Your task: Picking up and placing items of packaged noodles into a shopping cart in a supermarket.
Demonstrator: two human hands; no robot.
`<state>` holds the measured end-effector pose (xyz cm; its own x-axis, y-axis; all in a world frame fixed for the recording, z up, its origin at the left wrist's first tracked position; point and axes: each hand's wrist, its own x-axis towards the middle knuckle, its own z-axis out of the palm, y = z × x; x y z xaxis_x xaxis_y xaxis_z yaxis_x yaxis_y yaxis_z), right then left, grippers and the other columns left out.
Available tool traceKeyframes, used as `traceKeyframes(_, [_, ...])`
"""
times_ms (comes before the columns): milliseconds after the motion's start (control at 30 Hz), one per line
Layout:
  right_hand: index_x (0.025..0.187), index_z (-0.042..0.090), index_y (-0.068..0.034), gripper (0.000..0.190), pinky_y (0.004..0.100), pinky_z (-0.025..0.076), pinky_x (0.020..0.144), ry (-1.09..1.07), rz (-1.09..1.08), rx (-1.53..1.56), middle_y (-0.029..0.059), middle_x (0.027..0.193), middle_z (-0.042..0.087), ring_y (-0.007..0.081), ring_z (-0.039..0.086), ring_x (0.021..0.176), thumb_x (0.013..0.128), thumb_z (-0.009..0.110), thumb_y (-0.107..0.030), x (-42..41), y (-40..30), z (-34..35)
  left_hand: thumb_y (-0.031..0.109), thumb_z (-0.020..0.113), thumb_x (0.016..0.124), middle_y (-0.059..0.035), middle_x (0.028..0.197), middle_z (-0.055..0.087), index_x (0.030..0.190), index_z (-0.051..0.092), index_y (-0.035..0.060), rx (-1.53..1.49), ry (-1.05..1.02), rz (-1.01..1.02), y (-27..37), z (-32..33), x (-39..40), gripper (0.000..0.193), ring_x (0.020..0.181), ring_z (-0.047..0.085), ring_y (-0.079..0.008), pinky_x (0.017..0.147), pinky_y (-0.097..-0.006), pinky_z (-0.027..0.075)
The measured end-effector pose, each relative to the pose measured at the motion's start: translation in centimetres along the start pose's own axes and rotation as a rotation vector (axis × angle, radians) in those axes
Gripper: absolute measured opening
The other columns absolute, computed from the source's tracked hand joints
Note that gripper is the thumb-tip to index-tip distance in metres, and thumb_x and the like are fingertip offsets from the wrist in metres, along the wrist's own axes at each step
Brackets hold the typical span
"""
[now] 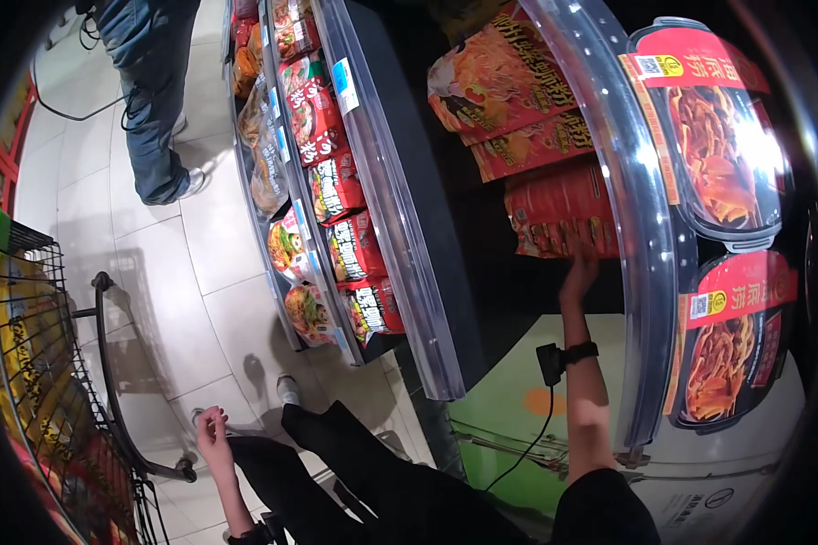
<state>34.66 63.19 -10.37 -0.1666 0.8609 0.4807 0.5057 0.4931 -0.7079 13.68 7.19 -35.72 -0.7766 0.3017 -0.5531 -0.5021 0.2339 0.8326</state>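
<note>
My right hand (579, 264) reaches into a dark shelf, its fingertips at the edge of a red packaged-food bag (559, 204). Whether the fingers grip this bag or only touch it cannot be made out. Beside it lie more red noodle bags (508, 88), printed with pictures of noodles, partly overlapping. A black device with a cable is strapped to my right wrist. Over the floor, apart from the shelves, hangs my left hand (213, 430), empty with loosely bent fingers.
A clear shelf lip (610, 170) curves beside my right arm, with boxed meals (722, 143) beyond it. Lower shelves hold several packets (337, 184). A wire cart (34, 327) with yellow packages stands at left. Another person's legs (150, 102) are in the aisle.
</note>
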Motion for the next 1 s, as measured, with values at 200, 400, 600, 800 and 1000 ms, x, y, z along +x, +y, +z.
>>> traceKeyframes(200, [0.108,0.051,0.002,0.031,0.0278,0.039,0.081,0.055,-0.318,-0.366,0.01,0.105,0.056,0.0162,0.053,0.095,0.085,0.045,-0.018,-6.9,-3.6,-0.8,0.013,0.049,0.083,-0.0079,0.089,0.057,0.096,0.052,0.0032,0.048,-0.072,0.001,3.9,0.4,-1.8,0.016,0.081,0.055,-0.0151,0.072,-0.025,0.042])
traceKeyframes(400, [0.101,0.053,0.004,0.03,0.0306,0.044,0.074,-0.31,-0.414,-0.444,0.0159,0.101,0.055,0.0249,0.057,0.088,0.082,0.049,-0.019,-17.5,-14.4,-6.0,0.013,0.056,0.077,-0.0083,0.095,0.055,0.103,0.049,0.0054,0.103,-0.605,0.103,12.7,5.4,-8.7,0.027,0.091,0.052,-0.0188,0.077,-0.0283,0.041])
traceKeyframes(600, [0.063,0.044,0.007,0.007,0.0348,0.048,0.071,-0.454,-0.717,-0.362,0.0218,0.107,0.05,0.0333,0.054,0.093,0.067,0.05,0.005,-25.4,-28.7,-5.2,0.022,0.076,0.057,-0.0087,0.135,0.009,0.132,0.005,0.0125,-0.188,-0.909,0.354,21.0,6.9,-15.9,0.104,0.121,0.022,-0.0282,0.091,-0.0441,0.031])
traceKeyframes(800, [0.097,0.051,0.006,0.03,0.0344,0.042,0.081,-0.577,-0.515,-0.02,0.0181,0.117,0.043,0.0314,0.045,0.105,0.069,0.054,-0.003,-31.7,-38.4,-1.0,0.01,0.068,0.063,-0.0091,0.123,0.036,0.126,0.022,0.0034,-0.499,-0.855,0.007,24.9,1.7,-17.3,0.079,0.11,0.039,-0.0198,0.09,-0.0282,0.035])
traceKeyframes(1000, [0.078,0.058,-0.006,0.014,0.0351,0.041,0.083,-0.699,-0.705,-0.086,0.0147,0.119,0.042,0.0283,0.04,0.11,0.067,0.06,-0.014,-34.9,-42.5,3.1,0.035,0.043,0.085,-0.0074,0.111,0.045,0.122,0.031,0.0065,-0.874,-0.606,-0.211,27.6,-3.6,-16.4,0.048,0.098,0.048,-0.016,0.081,-0.0281,0.042])
